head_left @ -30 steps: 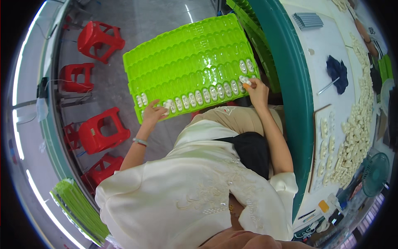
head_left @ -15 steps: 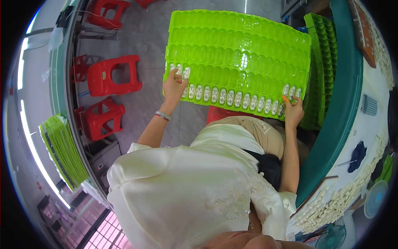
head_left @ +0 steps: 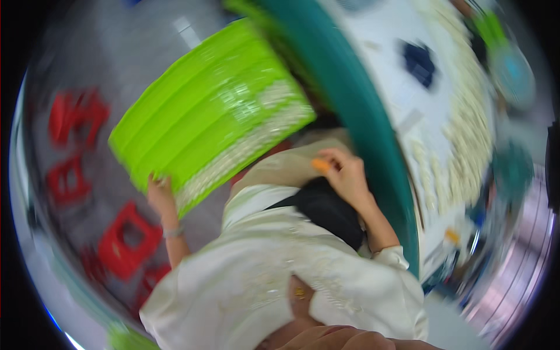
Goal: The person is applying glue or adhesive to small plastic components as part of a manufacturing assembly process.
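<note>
A bright green tray point(head_left: 192, 111) with rows of moulded hollows lies tilted in front of me, above my lap. White oblong pieces point(head_left: 236, 154) fill the row along its near edge, and more white pieces point(head_left: 277, 94) sit at the right end of the row behind. My left hand point(head_left: 161, 195) grips the tray's left end, its fingertips over the edge; motion blurs them. My right hand point(head_left: 348, 177) is off the tray, above my right thigh near the table edge. An orange cover sits on one of its digits. Its fingers are bent and slightly apart, with nothing visible in them.
To the right curves a table with a dark green edge point(head_left: 373, 116) and white top. A heap of white pieces point(head_left: 472, 128) and a dark blue cloth-like item point(head_left: 417, 63) lie on it. Red stools point(head_left: 129, 239) stand on the grey floor at left.
The view has swung right, so the tray appears farther left and more tilted. My right hand has left the tray and moved toward the table. My left hand stays at the tray's left end.
</note>
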The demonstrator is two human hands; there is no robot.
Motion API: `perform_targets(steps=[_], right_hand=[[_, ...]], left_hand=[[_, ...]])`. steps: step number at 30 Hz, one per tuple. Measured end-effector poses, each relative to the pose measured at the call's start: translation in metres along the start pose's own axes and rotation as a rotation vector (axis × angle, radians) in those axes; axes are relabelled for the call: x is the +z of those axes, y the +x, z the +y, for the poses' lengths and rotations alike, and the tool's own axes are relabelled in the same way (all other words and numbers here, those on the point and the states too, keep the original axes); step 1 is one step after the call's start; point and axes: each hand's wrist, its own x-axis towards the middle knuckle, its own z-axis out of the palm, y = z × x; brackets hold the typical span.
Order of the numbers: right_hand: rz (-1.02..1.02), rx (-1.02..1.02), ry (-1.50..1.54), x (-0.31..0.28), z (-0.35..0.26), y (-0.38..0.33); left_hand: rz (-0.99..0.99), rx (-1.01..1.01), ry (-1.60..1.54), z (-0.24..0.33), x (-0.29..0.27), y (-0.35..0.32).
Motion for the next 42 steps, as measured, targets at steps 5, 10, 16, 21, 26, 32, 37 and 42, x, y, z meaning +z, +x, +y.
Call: perform_targets(steps=[5, 10, 16, 21, 26, 32, 37, 42], right_hand=[[0.407, 0.197, -0.137, -0.109, -0.016, -0.096], [0.758, 0.494, -0.444, -0.177, 0.008, -0.159], [0.629, 0.221, -0.475, -0.173, 0.02, -0.158], [0.49, 0.163, -0.514, -0.177, 0.039, -0.108], [0.404, 0.144, -0.62, -0.179, 0.042, -0.096], [0.559, 0.124, -0.427, -0.176, -0.025, -0.095], [0.216, -0.101, -0.217, -0.068, -0.051, -0.019], [-0.002, -0.159, -0.298, 0.103, 0.019, 0.109]], left_hand=[[-0.333, 0.688, -0.642, 0.214, -0.023, 0.003], [-0.452, 1.682, -0.835, 0.414, -0.054, -0.06], [-0.571, 2.271, -0.528, 0.517, -0.062, -0.111], [-0.596, 2.448, -0.212, 0.54, -0.05, -0.123], [-0.477, 2.491, -0.176, 0.544, -0.057, -0.119], [-0.56, 1.881, -0.978, 0.483, -0.078, -0.034], [-0.535, 1.104, -0.816, 0.293, -0.049, 0.071], [-0.635, 0.111, -0.552, 0.086, -0.005, 0.037]])
